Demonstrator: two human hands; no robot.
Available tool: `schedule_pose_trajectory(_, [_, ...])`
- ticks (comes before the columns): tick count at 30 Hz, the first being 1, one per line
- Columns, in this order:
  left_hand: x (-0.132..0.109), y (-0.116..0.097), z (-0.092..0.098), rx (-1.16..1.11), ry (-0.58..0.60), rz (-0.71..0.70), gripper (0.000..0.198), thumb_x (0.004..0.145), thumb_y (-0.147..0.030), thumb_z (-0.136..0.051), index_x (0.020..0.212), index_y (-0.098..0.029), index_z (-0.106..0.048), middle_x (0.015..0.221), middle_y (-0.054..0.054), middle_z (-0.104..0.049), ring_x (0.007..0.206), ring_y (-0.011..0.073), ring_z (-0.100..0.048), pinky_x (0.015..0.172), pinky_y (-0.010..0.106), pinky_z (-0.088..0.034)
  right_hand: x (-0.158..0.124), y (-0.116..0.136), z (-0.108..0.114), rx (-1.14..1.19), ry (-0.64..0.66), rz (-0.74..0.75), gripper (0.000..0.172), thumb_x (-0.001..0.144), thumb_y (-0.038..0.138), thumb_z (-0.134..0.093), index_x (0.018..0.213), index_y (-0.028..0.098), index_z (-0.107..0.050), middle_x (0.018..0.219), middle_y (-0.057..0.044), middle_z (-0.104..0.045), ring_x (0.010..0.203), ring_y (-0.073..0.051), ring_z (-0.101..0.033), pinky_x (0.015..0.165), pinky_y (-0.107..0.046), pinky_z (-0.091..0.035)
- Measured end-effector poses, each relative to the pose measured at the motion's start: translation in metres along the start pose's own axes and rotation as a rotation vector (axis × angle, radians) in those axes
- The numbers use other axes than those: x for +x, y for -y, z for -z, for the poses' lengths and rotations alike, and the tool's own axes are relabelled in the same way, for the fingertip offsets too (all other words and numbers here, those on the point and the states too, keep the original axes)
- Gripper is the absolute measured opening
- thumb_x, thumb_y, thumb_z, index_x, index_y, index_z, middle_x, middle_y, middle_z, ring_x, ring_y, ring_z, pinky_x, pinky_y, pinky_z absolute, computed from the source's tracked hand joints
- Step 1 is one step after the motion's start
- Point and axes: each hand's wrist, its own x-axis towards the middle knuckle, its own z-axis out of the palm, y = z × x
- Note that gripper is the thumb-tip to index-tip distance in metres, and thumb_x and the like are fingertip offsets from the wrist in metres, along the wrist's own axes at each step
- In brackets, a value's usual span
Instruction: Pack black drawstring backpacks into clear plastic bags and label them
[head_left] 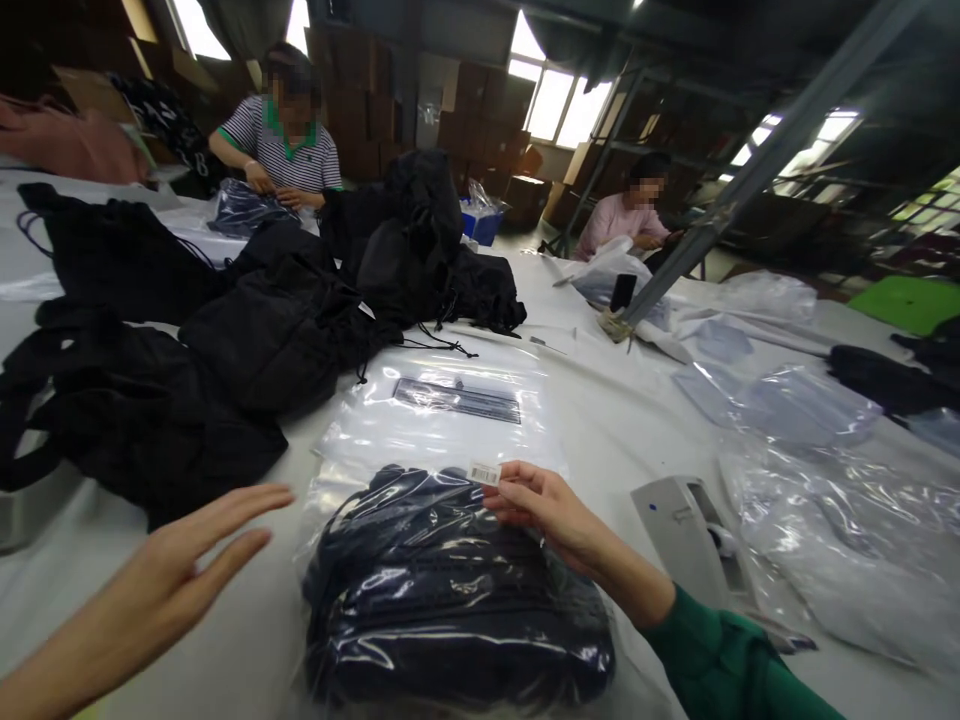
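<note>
A small white barcode label (484,473) is pinched between the thumb and fingers of my right hand (536,505). Under that hand lies a clear plastic bag with a folded dark backpack (450,600) inside, flat on the white table (592,400). My left hand (202,560) is off to the left of the bagged backpack, holding nothing, thumb and fingers apart. Just beyond the bagged backpack rests a stack of flat clear plastic bags (450,400) with a printed dark panel.
Black drawstring bags (262,330) are heaped at the left. A grey label dispenser (690,540) and loose clear plastic (847,530) lie right. A metal post (765,170) slants up from the table. Two people (289,150) sit across, one handling a dark bagged item.
</note>
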Motion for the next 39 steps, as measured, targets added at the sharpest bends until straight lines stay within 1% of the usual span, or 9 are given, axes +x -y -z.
schedule_pose_trajectory(4, [0.076,-0.092,-0.058,-0.279,0.559,-0.249,0.048,0.099,-0.045,-0.038,0.145,-0.031,-0.042,0.151,0.0,-0.042,0.139,0.0213,-0.039,0.118,0.038,-0.027,-0.003,-0.019,0.008,0.026,-0.052,-0.048,0.037,0.068,0.038,-0.083,0.091,0.018,-0.061,0.087,-0.002,-0.07,0.085,-0.015,-0.069,0.08,-0.027,-0.053])
schedule_pose_trajectory(6, [0.092,-0.103,-0.084,-0.288,0.839,-0.27,0.056,0.098,-0.048,-0.039,0.15,-0.028,-0.032,0.156,0.003,-0.031,0.144,0.023,-0.028,0.12,0.041,-0.021,-0.006,-0.027,0.015,0.046,-0.084,-0.056,0.037,0.067,0.038,-0.084,0.089,0.018,-0.061,0.084,-0.001,-0.071,0.086,-0.015,-0.069,0.082,-0.026,-0.053])
schedule_pose_trajectory(8, [0.095,-0.094,-0.101,-0.235,0.991,-0.189,0.06,0.097,-0.052,-0.038,0.15,-0.024,-0.032,0.157,0.007,-0.028,0.145,0.026,-0.023,0.12,0.045,-0.018,-0.007,-0.034,0.021,0.073,-0.1,-0.074,0.037,0.067,0.039,-0.084,0.087,0.018,-0.061,0.084,-0.002,-0.072,0.084,-0.015,-0.069,0.082,-0.026,-0.052])
schedule_pose_trajectory(11, [0.091,-0.077,-0.106,-0.19,0.923,-0.071,0.058,0.098,-0.053,-0.035,0.149,-0.025,-0.034,0.157,0.008,-0.03,0.145,0.0278,-0.025,0.119,0.05,-0.018,-0.003,-0.037,0.025,0.092,-0.119,-0.126,0.036,0.067,0.04,-0.084,0.086,0.017,-0.064,0.084,-0.003,-0.072,0.083,-0.014,-0.069,0.08,-0.024,-0.052])
schedule_pose_trajectory(13, [0.09,-0.078,-0.102,-0.203,0.842,-0.117,0.054,0.099,-0.051,-0.035,0.149,-0.031,-0.032,0.158,0.005,-0.025,0.146,0.0282,-0.02,0.119,0.052,-0.015,0.003,-0.034,0.024,0.067,-0.141,-0.158,0.034,0.068,0.041,-0.083,0.085,0.017,-0.067,0.078,-0.002,-0.071,0.075,-0.012,-0.067,0.073,-0.022,-0.052])
schedule_pose_trajectory(16, [0.093,-0.093,-0.096,-0.205,0.962,-0.252,0.056,0.097,-0.055,-0.039,0.149,-0.039,-0.028,0.161,0.003,-0.015,0.147,0.0327,-0.01,0.118,0.058,-0.012,0.01,-0.024,0.018,0.001,-0.136,-0.155,0.033,0.068,0.043,-0.081,0.079,0.015,-0.068,0.062,0.001,-0.065,0.056,-0.008,-0.057,0.054,-0.019,-0.046])
schedule_pose_trajectory(20, [0.098,-0.105,-0.095,-0.137,1.129,-0.321,0.074,0.086,-0.069,-0.047,0.15,-0.039,-0.025,0.161,0.012,-0.012,0.144,0.0426,-0.011,0.113,0.066,-0.017,0.016,-0.009,0.007,-0.05,-0.038,-0.175,0.036,0.071,0.046,-0.077,0.061,0.015,-0.062,0.05,0.003,-0.057,0.043,-0.005,-0.047,0.043,-0.018,-0.036])
schedule_pose_trajectory(28, [0.1,-0.106,-0.093,-0.101,1.158,-0.365,0.076,0.083,-0.076,-0.042,0.149,-0.044,-0.025,0.159,0.015,-0.018,0.142,0.0464,-0.013,0.108,0.072,-0.02,0.029,-0.02,-0.007,-0.132,-0.034,-0.421,0.029,0.073,0.034,-0.074,0.056,0.014,-0.062,0.042,0.004,-0.053,0.033,-0.004,-0.04,0.032,-0.015,-0.027])
schedule_pose_trajectory(39, [0.097,-0.099,-0.099,-0.171,1.135,-0.345,0.075,0.082,-0.075,-0.046,0.148,-0.044,-0.028,0.159,0.016,-0.009,0.142,0.0449,-0.005,0.109,0.071,-0.013,0.032,-0.019,-0.009,-0.194,-0.047,-0.523,0.031,0.079,0.024,-0.067,0.051,0.014,-0.059,0.038,0.005,-0.051,0.031,-0.002,-0.039,0.03,-0.012,-0.027])
